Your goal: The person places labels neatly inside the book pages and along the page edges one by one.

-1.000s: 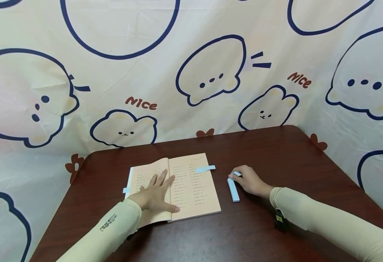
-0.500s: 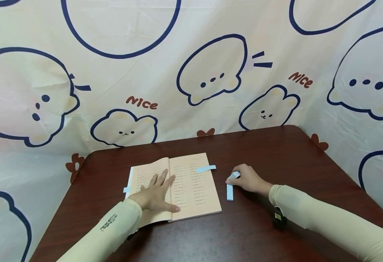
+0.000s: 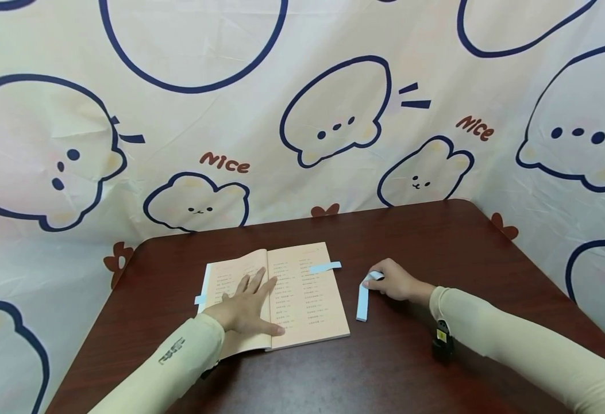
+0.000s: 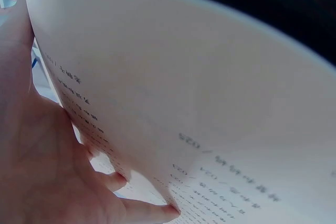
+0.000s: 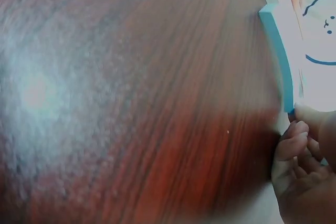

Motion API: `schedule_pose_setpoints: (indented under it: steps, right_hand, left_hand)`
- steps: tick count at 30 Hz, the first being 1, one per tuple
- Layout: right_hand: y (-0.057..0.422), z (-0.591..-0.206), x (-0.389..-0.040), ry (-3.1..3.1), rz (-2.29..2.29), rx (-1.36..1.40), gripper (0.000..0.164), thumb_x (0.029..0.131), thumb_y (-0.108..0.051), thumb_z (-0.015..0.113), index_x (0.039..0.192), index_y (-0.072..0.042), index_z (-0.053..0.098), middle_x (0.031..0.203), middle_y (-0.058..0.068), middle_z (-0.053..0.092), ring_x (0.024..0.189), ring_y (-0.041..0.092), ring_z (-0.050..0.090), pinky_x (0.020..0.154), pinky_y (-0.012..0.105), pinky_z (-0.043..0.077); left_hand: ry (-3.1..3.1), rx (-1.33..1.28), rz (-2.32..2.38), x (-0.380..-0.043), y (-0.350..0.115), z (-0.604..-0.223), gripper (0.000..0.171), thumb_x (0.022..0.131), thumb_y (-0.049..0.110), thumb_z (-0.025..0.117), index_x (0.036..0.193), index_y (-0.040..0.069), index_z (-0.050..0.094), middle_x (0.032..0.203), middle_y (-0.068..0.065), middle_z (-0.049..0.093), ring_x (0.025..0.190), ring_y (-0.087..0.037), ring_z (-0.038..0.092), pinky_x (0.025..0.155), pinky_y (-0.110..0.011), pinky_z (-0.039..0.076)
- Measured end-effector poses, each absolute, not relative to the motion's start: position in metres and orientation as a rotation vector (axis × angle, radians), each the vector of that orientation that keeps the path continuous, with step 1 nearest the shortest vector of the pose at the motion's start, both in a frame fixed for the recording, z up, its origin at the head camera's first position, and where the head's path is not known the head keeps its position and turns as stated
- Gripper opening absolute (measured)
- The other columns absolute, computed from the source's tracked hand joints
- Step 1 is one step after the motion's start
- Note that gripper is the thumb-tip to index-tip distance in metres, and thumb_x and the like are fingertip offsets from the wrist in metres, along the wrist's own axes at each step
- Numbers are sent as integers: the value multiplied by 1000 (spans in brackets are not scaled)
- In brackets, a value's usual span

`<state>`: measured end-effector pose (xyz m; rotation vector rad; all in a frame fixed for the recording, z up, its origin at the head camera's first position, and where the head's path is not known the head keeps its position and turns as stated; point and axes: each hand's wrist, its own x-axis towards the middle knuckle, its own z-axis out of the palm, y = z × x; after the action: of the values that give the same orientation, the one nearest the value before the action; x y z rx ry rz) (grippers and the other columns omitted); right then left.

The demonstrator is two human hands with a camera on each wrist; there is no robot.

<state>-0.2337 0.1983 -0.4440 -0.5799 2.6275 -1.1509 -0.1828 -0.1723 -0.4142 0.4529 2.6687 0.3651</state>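
Observation:
An open book (image 3: 309, 305) with printed pages lies on the table. My left hand (image 3: 245, 307) rests on it with fingers spread, over the left page and across the middle fold. In the left wrist view, fingers (image 4: 152, 211) press on the curved page (image 4: 184, 77). To the right of the book, my right hand (image 3: 392, 280) pinches the far end of a narrow light-blue sticky note pad (image 3: 362, 305). A bent blue part shows by the fingertips; whether it is a lifted sheet, I cannot tell. The pad (image 5: 278, 51) also shows in the right wrist view, held at one end.
A blue sticky strip (image 3: 325, 267) sticks out past the book's right edge. Another blue tab (image 3: 199, 299) shows at its left edge. Both lie by the brown wooden table (image 3: 302, 379), with a patterned cloth (image 3: 333, 34) hanging behind.
The near end of the sticky note pad has swung left, and a bent blue part near the fingertips has come into clearer view. My left hand and the book have stayed put.

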Motion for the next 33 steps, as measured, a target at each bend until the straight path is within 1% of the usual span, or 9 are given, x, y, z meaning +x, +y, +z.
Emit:
schedule_pose_setpoints:
  steps: [4,8,12,15,17,20,24,29,33]
  right_hand:
    - [200,-444,-235,2618,-1126,-669,13,97,-9,66,93,0,75,72,2,61,60,8,51,58,23,47]
    - [200,-446,-236,2623,-1092,-713,13,97,-11,66,92,-3,75,72,0,60,59,7,50,58,22,45]
    - [197,-447,-235,2658,-1051,-734,19,95,-21,71,81,-7,70,66,-6,51,60,6,44,58,21,40]
    - [192,-447,-231,2693,-1032,-680,27,91,-28,77,74,-10,65,62,-7,46,59,7,40,57,21,37]
    - [189,-447,-229,2711,-1045,-629,27,89,-28,79,74,-10,66,60,-8,47,58,7,41,56,21,37]
    - [186,-448,-227,2718,-1091,-552,27,88,-22,79,71,-8,64,58,-7,43,56,7,38,55,21,35]
    - [186,-447,-228,2718,-1132,-542,23,90,-14,76,72,-5,67,60,-6,43,58,9,38,57,22,35]
    - [187,-446,-230,2721,-1110,-565,17,94,-13,72,81,-3,72,67,-2,52,64,10,44,61,23,39]
    - [190,-446,-231,2667,-1139,-566,15,97,-13,68,90,-1,72,71,1,55,61,10,48,57,24,43]
  left_hand:
    - [2671,443,353,-183,-172,-415,119,75,72,74,164,23,12,172,-12,-8,156,-51,3,101,-89,15]
    - [2671,439,354,-183,-172,-416,119,75,73,74,164,24,12,172,-12,-8,156,-51,3,101,-89,15]
    - [2672,441,355,-183,-172,-417,120,74,73,74,164,23,12,172,-12,-7,156,-51,3,102,-89,15]
    - [2672,443,358,-183,-172,-416,120,75,73,74,164,23,12,172,-12,-7,156,-51,3,102,-89,14]
    - [2671,440,360,-183,-172,-415,119,75,72,74,164,23,12,172,-11,-8,156,-50,2,102,-89,14]
    - [2673,441,363,-183,-172,-415,119,75,72,74,164,23,12,172,-12,-8,156,-50,2,102,-89,13]
    - [2672,437,365,-183,-172,-415,119,75,72,74,164,24,12,172,-11,-8,156,-50,2,103,-89,13]
    - [2671,439,370,-183,-173,-415,119,75,73,73,164,23,12,172,-12,-8,156,-50,2,102,-89,12]
    - [2674,447,369,-184,-173,-416,120,74,74,73,164,23,12,172,-12,-7,156,-51,3,102,-89,13]
